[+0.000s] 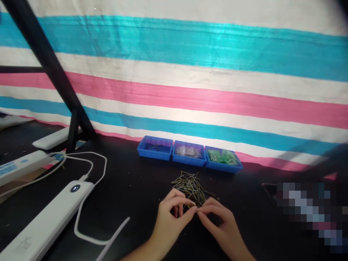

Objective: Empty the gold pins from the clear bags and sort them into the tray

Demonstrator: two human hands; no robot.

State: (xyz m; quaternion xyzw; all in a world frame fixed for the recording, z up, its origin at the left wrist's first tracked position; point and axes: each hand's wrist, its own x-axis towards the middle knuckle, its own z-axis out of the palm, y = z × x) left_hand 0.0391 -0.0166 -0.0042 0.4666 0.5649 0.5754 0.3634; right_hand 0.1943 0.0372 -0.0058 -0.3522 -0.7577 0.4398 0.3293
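My left hand (169, 219) and my right hand (223, 222) meet fingertip to fingertip at the near edge of a loose pile of thin metal pins (187, 183). Each thumb and forefinger is closed in a pinch. Whatever lies between the fingertips is too small to make out. The pins are long and slender, dark and brassy, heaped crosswise on the black table (141, 192). My fingers hide the pile's near part.
Behind the pile stand three blue bins: a left bin (156, 155) with a few thin pins, a middle bin (187, 160) with clear pieces, a right bin (224, 167) with green pieces. A white power bank (51, 221), cables and a power strip (24, 165) lie left.
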